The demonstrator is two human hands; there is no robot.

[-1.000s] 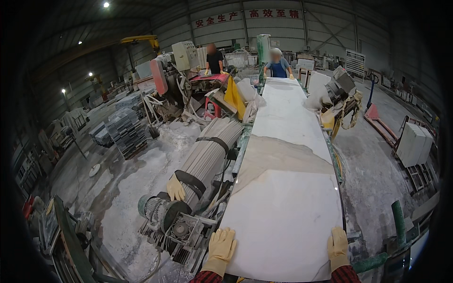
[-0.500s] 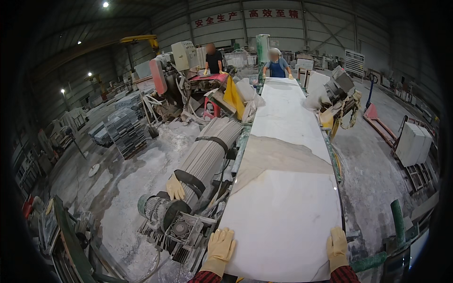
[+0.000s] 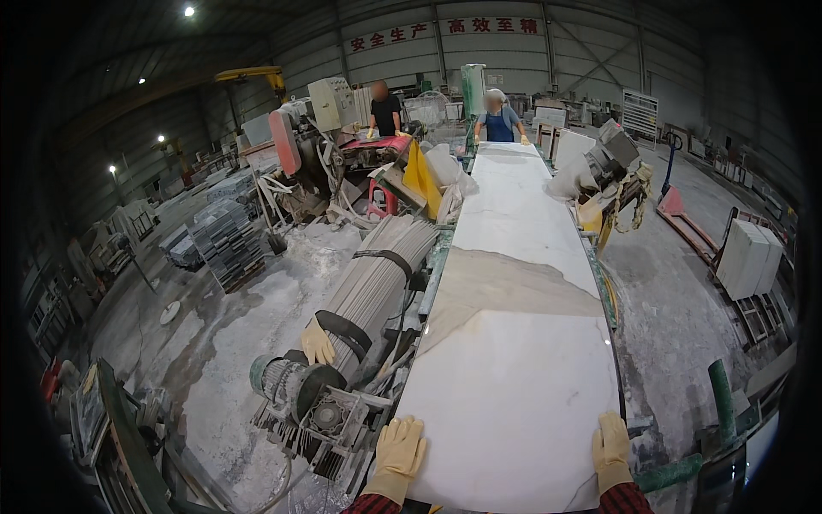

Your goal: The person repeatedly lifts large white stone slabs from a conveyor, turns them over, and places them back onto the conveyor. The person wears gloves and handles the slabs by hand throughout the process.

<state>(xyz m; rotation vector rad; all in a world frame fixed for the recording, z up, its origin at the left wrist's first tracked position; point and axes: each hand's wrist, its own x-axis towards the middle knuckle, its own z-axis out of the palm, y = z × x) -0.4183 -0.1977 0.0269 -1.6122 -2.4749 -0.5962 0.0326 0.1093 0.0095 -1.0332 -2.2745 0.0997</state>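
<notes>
In the head view, large red characters (image 3: pixel 394 36) run across the far wall (image 3: pixel 591 64). Far left of the slab (image 3: pixel 514 385) stands a pale control box (image 3: pixel 334 104) with small knobs on its face; what is inside is hidden. On the right, a frame (image 3: pixel 758 324) bears white blocks (image 3: pixel 749 261).

The slab stretches from the near edge to the far end, white with a grey-beige band across it. The left hand (image 3: pixel 398 452), gloved in cream, lies flat at the slab's near left edge, fingers straight and side by side. The right hand (image 3: pixel 610 450), gloved alike, lies flat at the near right edge, fingers pointing far. Both wrists meet checked sleeves (image 3: pixel 623 499). A co-worker (image 3: pixel 499 120) stands at the slab's far end. Left of the slab, a loose glove (image 3: pixel 318 344) lies between a motor (image 3: pixel 287 381) and a strapped bundle (image 3: pixel 385 265).
</notes>
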